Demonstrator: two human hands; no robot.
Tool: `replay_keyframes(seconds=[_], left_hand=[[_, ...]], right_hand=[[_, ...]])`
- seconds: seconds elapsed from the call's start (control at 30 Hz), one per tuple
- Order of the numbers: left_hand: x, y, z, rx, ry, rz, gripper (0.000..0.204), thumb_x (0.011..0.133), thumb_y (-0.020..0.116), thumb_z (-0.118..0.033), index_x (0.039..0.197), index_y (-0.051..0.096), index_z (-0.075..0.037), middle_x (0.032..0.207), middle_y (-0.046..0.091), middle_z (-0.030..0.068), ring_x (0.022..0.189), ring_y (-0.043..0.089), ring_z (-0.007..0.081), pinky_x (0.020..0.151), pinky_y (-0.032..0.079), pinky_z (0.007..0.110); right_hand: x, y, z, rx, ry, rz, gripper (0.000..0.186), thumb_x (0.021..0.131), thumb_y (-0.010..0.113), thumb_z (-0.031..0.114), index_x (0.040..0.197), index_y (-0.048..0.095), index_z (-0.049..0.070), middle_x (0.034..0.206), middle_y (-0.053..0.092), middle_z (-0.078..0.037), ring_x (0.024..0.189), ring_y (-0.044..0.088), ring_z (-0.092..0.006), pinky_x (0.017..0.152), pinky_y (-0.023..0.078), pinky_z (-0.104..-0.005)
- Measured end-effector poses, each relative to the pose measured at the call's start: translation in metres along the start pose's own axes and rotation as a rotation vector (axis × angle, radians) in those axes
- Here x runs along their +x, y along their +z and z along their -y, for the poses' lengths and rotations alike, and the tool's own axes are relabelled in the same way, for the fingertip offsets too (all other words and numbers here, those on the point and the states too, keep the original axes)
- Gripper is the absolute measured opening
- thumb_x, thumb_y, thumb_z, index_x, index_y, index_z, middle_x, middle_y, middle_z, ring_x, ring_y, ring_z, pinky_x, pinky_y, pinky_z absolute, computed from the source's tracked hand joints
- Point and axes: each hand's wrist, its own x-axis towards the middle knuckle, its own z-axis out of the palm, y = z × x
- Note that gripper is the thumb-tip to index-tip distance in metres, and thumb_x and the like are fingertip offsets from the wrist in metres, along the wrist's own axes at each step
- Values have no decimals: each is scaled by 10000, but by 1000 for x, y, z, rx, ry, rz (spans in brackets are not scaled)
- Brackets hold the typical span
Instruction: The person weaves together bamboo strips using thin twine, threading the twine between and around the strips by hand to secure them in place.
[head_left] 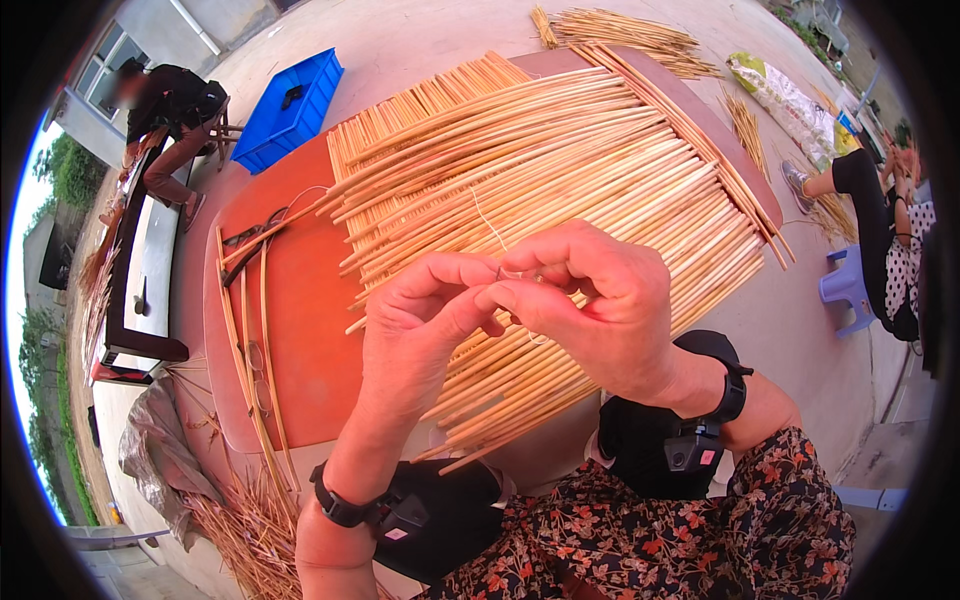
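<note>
My left hand [425, 320] and my right hand [605, 305] meet fingertip to fingertip above the reed mat. Both are closed in a pinch on a thin white string [484, 214], which trails away over the stalks; its end between the fingers is too small to make out. Beneath them lies the mat of peeled reed stalks [560, 160], laid side by side in a slanting row. It covers much of the reddish-brown table [310, 400]. To the left on the tabletop rest dark-handled scissors [250, 250], a few loose stalks [243, 350] and a pair of glasses [260, 375].
A blue crate [290, 110] stands beyond the table's left corner. Stalk bundles [630, 38] lie on the far ground, and rough stalks [245, 525] at the lower left. One person [175, 120] sits far left; another is partly visible at right beside a purple stool [850, 290].
</note>
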Motion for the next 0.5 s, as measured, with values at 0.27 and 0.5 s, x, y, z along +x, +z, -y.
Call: replay_keyframes(seconds=[0.27, 0.5], left_hand=[[1, 4, 0, 81, 30, 29, 147, 1000, 740, -11, 1144, 728, 16, 1083, 744, 66, 942, 729, 150, 792, 589, 255], [-13, 31, -51, 5, 401, 326, 286, 961, 763, -57, 1214, 644, 4, 1060, 643, 68, 916, 609, 108, 794, 493, 250]], right_hand=[[1, -3, 1, 57, 136, 31, 58, 971, 752, 4, 1006, 717, -28, 850, 748, -49, 722, 697, -63, 630, 565, -206], [11, -12, -3, 242, 356, 8, 59, 987, 743, 29, 991, 709, -19, 819, 724, -35, 703, 668, -55, 632, 547, -201]])
